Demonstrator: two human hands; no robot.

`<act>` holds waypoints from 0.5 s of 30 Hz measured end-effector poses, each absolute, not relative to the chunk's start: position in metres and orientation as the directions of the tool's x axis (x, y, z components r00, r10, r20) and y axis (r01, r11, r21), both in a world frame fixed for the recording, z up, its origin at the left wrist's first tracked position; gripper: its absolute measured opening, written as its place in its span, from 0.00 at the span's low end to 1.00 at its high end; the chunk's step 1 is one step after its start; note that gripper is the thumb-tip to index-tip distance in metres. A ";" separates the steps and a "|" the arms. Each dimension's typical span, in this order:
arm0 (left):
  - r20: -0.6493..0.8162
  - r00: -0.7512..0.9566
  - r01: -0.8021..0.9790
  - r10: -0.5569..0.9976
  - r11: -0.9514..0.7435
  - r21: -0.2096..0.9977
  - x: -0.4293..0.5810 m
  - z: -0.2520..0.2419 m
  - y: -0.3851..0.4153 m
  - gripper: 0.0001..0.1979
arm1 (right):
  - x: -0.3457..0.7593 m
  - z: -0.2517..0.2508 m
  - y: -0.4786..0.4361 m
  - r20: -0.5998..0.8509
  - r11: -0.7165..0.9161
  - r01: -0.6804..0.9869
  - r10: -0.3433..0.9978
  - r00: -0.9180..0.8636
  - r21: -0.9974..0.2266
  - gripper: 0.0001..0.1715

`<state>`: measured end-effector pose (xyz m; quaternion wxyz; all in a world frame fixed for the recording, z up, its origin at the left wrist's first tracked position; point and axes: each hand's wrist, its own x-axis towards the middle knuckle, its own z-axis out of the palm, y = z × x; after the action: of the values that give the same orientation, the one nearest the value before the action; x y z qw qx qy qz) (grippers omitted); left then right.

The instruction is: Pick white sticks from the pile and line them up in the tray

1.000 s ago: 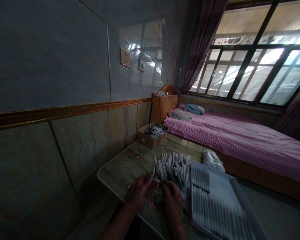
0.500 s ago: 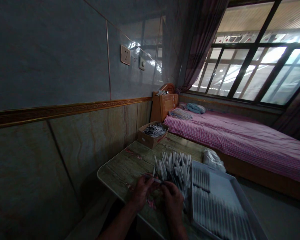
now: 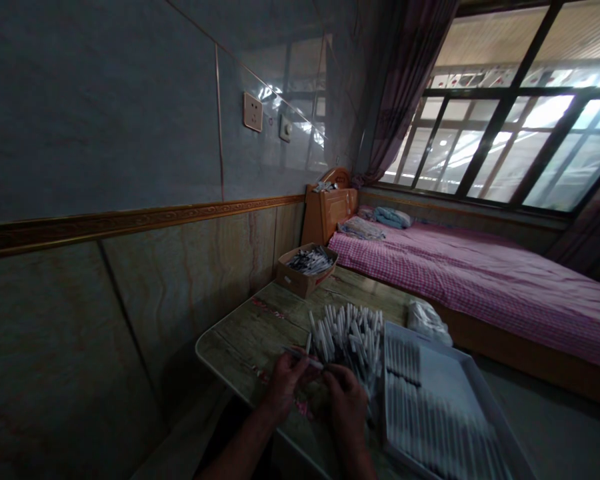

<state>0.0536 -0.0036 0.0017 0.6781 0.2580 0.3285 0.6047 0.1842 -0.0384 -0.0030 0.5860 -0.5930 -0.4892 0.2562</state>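
Over at the mottled wood-grain surface, I've got both hands low by the near edge. Left hand is pinching a slim white tube; right hand is curled just beside it, can't tell if it's touching. Heap of loose white tubes sits directly ahead, next to a white tray of neatly rowed tubes. Cardboard box of more tubes at the far end, pink checked bed beyond.

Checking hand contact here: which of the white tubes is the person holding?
The tube between the left hand and right hand, lying crosswise; the rest sit in the heap or in rows in the tray.
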 end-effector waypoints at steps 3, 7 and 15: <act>-0.129 0.054 -0.649 0.990 0.133 0.749 0.053 0.001 -0.004 0.24 | 0.184 -0.003 -0.039 0.263 0.160 0.287 0.891 0.369 -0.944 0.12; -0.115 0.038 -0.637 0.993 0.113 0.763 0.053 -0.002 -0.002 0.23 | 0.185 -0.007 -0.038 0.283 0.168 0.319 0.888 0.362 -0.933 0.12; -0.099 0.043 -0.608 0.994 0.104 0.787 0.054 -0.003 -0.003 0.24 | 0.183 -0.021 -0.037 0.444 0.249 0.526 0.850 0.283 -0.813 0.18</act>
<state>0.0539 -0.0032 -0.0025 0.6627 0.2869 0.3362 0.6046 0.1834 -0.0367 -0.0206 0.5376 -0.5938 -0.5793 0.1510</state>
